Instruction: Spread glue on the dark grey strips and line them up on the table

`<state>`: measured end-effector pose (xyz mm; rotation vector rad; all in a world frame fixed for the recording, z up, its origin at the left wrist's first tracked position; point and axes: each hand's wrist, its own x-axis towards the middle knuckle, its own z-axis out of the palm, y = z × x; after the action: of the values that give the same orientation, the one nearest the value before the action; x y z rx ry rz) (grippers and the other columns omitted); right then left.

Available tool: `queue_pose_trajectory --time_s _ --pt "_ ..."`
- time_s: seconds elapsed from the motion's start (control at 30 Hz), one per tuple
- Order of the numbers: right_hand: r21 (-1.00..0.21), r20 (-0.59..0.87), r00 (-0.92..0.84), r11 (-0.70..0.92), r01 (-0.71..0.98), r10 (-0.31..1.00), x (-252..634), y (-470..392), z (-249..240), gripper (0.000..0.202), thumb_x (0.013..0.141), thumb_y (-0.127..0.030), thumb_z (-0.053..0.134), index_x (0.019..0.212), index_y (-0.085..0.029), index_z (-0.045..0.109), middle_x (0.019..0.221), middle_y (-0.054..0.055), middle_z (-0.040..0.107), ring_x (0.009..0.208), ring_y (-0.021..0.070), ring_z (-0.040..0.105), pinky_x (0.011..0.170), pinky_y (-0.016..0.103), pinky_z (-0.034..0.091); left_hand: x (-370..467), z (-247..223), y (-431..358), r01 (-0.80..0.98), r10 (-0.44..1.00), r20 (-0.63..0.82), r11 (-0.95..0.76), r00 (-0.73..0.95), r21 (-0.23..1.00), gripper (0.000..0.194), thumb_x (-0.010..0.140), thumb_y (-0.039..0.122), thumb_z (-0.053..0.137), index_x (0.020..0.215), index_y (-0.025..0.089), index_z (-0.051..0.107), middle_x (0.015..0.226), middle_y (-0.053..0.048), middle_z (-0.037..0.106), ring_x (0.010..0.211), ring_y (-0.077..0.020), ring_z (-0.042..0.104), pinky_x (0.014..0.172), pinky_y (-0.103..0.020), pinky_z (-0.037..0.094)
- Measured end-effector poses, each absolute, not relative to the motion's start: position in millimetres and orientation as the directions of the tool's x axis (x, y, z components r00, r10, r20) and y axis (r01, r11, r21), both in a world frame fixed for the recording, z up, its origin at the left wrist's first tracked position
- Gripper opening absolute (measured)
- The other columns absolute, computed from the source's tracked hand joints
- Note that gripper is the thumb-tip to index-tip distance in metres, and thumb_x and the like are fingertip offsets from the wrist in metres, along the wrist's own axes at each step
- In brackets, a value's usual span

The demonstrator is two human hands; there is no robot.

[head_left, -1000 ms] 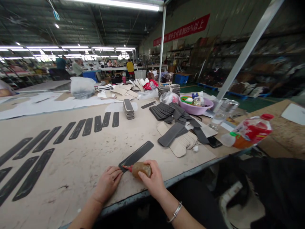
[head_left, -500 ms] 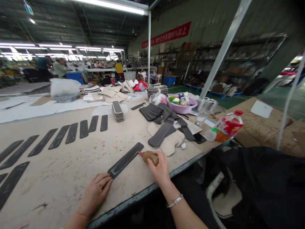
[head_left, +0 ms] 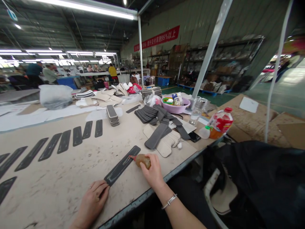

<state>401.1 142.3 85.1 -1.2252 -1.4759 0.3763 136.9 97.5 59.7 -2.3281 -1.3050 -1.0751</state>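
Note:
A long dark grey strip (head_left: 119,170) with rounded ends lies slantwise on the table before me, wet shiny streaks on its face. At its near end, my left hand (head_left: 94,197) has its fingers and thumb closed on the edge. My right hand (head_left: 153,171) is wrapped round a brown squeeze bottle (head_left: 142,161) with a red nozzle. That bottle is tilted, and its tip is at the strip's surface near the far end. More dark strips (head_left: 64,141), also with shiny streaks, lie in a row to the left.
Beyond my right hand are loose grey pieces (head_left: 156,136) and fanned beige pieces (head_left: 169,141). A stack of pieces (head_left: 112,115) stands mid-table. Farther right are a purple basin (head_left: 175,109), a glass jar (head_left: 194,117), a phone (head_left: 194,136) and a red-capped bottle (head_left: 220,123).
The bottle's nozzle has moved from the strip's right edge onto its face, leftward and nearer to me. My left hand stays at the near end. The whole view has shifted a little.

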Motion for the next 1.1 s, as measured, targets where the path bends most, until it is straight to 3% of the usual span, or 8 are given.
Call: queue_pose_trajectory --time_s 0.3,0.6,0.8,0.93,1.1 --pt "-0.802 0.536 0.346 0.338 0.492 0.77 418 167 85 0.025 0.074 -0.024 0.059 0.097 -0.019 0.054 0.094 0.007 0.054 0.091 0.0233 0.052 0.084 0.041 0.045 137 57 99 0.824 0.635 0.703 -0.554 0.321 0.123 0.021 0.086 0.028 0.049 0.079 0.019 0.066 0.08 -0.006 0.067 0.075 -0.0169 0.063 0.072 -0.029 0.054" --pt "-0.839 0.462 0.275 0.315 0.444 0.843 417 159 79 0.025 0.074 -0.025 0.059 0.098 -0.019 0.053 0.095 0.006 0.054 0.092 0.0232 0.052 0.084 0.04 0.044 135 52 98 0.821 0.674 0.678 -0.541 0.294 0.181 0.019 0.085 0.029 0.051 0.079 0.019 0.066 0.082 -0.006 0.066 0.078 -0.0162 0.063 0.073 -0.027 0.054" --pt "-0.839 0.471 0.369 0.278 0.467 0.801 425 161 77 0.031 0.072 -0.034 0.06 0.098 -0.016 0.056 0.095 0.009 0.057 0.093 0.0262 0.052 0.086 0.043 0.043 135 48 98 0.836 0.7 0.655 -0.515 0.284 0.188 0.016 0.085 0.022 0.048 0.083 0.019 0.064 0.085 -0.005 0.065 0.081 -0.0154 0.061 0.077 -0.028 0.053" --pt "-0.906 0.352 0.3 0.242 0.348 0.887 425 151 79 0.04 0.066 -0.048 0.064 0.093 -0.018 0.059 0.092 0.009 0.061 0.089 0.0279 0.055 0.084 0.043 0.043 150 46 88 0.877 0.808 0.553 -0.401 0.203 0.264 0.019 0.081 0.009 0.043 0.075 0.018 0.058 0.08 -0.005 0.061 0.078 -0.0148 0.058 0.073 -0.027 0.052" --pt "-0.963 0.104 0.364 0.003 0.269 0.926 436 148 80 0.058 0.053 -0.064 0.069 0.092 -0.022 0.06 0.093 0.009 0.064 0.084 0.031 0.059 0.073 0.043 0.047 147 48 92 0.941 0.869 0.465 -0.283 0.169 0.187 0.014 0.07 0.006 0.049 0.066 0.019 0.054 0.073 -0.004 0.06 0.07 -0.0132 0.056 0.063 -0.023 0.049"
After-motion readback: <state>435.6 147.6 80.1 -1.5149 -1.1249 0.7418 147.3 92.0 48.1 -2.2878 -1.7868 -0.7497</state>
